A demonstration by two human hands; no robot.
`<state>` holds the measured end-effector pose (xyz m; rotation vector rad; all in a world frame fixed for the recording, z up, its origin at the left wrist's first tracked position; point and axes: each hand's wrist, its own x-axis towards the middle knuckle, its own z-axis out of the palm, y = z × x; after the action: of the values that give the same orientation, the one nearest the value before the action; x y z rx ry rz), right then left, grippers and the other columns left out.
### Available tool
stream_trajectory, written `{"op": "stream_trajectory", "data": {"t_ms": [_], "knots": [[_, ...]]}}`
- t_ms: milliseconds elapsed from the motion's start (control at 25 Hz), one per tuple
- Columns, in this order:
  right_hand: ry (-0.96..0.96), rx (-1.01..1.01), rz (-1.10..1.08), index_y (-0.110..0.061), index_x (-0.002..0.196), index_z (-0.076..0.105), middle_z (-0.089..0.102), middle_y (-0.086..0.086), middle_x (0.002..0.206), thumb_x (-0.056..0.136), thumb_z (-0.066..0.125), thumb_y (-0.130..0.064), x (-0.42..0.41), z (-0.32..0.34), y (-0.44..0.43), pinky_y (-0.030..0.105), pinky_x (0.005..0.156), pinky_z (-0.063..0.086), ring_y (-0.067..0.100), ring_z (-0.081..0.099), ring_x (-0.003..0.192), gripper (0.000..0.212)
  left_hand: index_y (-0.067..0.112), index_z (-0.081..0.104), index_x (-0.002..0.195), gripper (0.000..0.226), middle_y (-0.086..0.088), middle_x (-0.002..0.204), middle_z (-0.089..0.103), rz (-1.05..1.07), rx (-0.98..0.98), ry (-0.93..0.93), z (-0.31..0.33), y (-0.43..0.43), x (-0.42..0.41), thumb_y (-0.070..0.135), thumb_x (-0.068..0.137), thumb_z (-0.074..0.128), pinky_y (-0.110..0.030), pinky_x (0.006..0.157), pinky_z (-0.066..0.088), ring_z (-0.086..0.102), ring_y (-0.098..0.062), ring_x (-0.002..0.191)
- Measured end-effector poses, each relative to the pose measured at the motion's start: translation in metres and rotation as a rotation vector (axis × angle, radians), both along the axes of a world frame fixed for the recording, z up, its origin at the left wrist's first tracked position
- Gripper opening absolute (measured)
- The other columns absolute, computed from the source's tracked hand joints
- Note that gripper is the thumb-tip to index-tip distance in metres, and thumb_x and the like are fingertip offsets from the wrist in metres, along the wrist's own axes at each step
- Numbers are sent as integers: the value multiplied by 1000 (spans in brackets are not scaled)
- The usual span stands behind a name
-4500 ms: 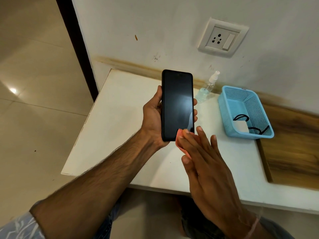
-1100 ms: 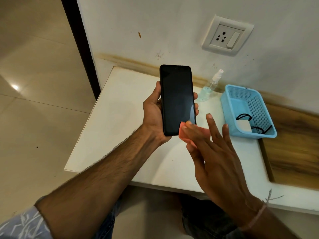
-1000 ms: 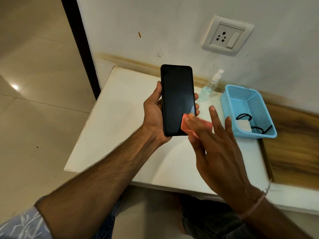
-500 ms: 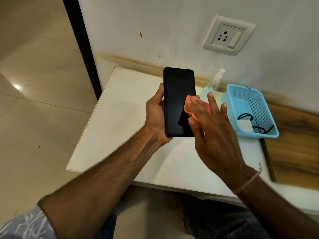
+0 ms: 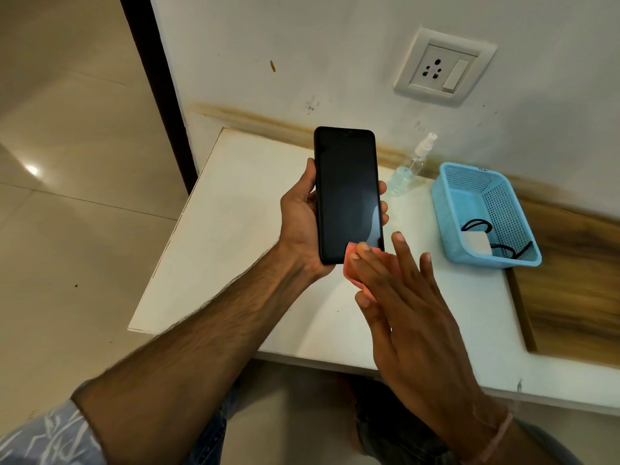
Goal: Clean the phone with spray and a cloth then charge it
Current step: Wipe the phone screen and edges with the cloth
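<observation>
- Pink cloth pad [image 5: 349, 268] has been drawn down to the black slab phone's [image 5: 347, 193] 6 o'clock end, under the right hand's [image 5: 412, 317] flat fingers [image 5: 407, 260].
- Phone is clasped by the left hand [image 5: 300, 223]; wiping is judged underway, charging not yet begun.

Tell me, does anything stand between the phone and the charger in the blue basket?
Only the right hand, pressing the pink cloth on the lower corner of the phone, is on that side. Nothing else visible stands before the blue basket with the charger; the spray bottle is further back.

Warm, even indoor light; glare spot on floor [image 5: 67, 250], faint sheen on phone [image 5: 349, 196] screen; wide-angle bowing at edges; right hand [image 5: 412, 313] slightly blurred.
</observation>
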<state>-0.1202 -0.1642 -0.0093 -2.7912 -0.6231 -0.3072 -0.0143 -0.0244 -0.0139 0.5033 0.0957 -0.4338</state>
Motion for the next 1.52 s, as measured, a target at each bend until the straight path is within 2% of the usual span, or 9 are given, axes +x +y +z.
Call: {"op": "stream_trajectory", "data": {"t_ms": [320, 440, 600, 840, 1080, 1120, 1200, 1280, 1520], "knots": [[-6, -34, -53, -23, 148, 33, 32, -1, 154, 102, 31, -33, 52, 23, -3, 55, 118, 11, 22, 9, 148, 47, 4, 55, 141, 80, -20, 124, 62, 17, 39, 82, -5, 3, 2, 68, 98, 31, -44, 93, 50, 63, -32, 97], [5, -25, -71, -23, 150, 29, 29, -3, 156, 104, 31, -32, 74, 30, 1, 53, 119, 6, 22, 7, 148, 47, 10, 70, 112, 65, -10, 99, 71, 40, 55, 116, -7, 3, 3, 66, 98, 39, -34, 76, 57, 68, -25, 79], [54, 28, -48, -23, 151, 27, 24, -5, 157, 104, 33, -28, 78, 29, 2, 49, 120, 3, 19, 3, 149, 47, 12, 73, 103, 63, -8, 92, 72, 39, 56, 120, -8, 3, 3, 64, 98, 39, -31, 70, 58, 69, -23, 74], [50, 78, -9, -17, 148, 34, 27, 0, 156, 103, 35, -25, 34, 12, -2, 49, 120, 10, 20, 8, 148, 45, 1, 51, 143, 80, -23, 123, 59, 5, 2, 65, -2, 4, 0, 65, 99, 30, -44, 91, 49, 60, -34, 96], [62, 7, 32, 3, 137, 44, 39, 19, 147, 102, 6, -44, -2, -6, 15, 50, 113, 13, 43, 31, 136, 70, 1, 55, 134, 75, -22, 112, 61, -52, -91, 46, -3, -3, -2, 64, 98, 33, -43, 85, 48, 59, -35, 88], [69, 5, 49, 1, 139, 42, 37, 18, 148, 103, 9, -41, -1, -8, 22, 50, 113, 17, 41, 30, 137, 64, 0, 56, 133, 75, -22, 112, 61, -54, -96, 47, -3, -3, -3, 63, 98, 34, -43, 85, 49, 59, -35, 88], [61, 46, 108, -3, 142, 31, 25, 17, 151, 100, 39, -23, 2, -12, 32, 57, 113, 24, 39, 24, 140, 48, -1, 56, 131, 76, -21, 111, 63, -63, -112, 52, -3, -1, -2, 64, 98, 35, -41, 84, 51, 60, -34, 87], [61, 29, 185, -1, 140, 29, 21, 17, 148, 81, 68, -11, 8, -16, 32, 62, 107, 30, 41, 24, 137, 72, 0, 57, 130, 76, -19, 111, 64, -58, -117, 58, -3, 2, -1, 65, 97, 35, -40, 83, 52, 61, -32, 87], [-70, -84, 213, -5, 145, 35, 30, 12, 153, 81, 53, -1, 27, -11, 2, 50, 117, 19, 35, 22, 143, 66, 1, 46, 147, 81, -20, 115, 61, -39, -121, 67, 2, 3, 1, 64, 98, 36, -43, 90, 46, 58, -33, 92]]}}
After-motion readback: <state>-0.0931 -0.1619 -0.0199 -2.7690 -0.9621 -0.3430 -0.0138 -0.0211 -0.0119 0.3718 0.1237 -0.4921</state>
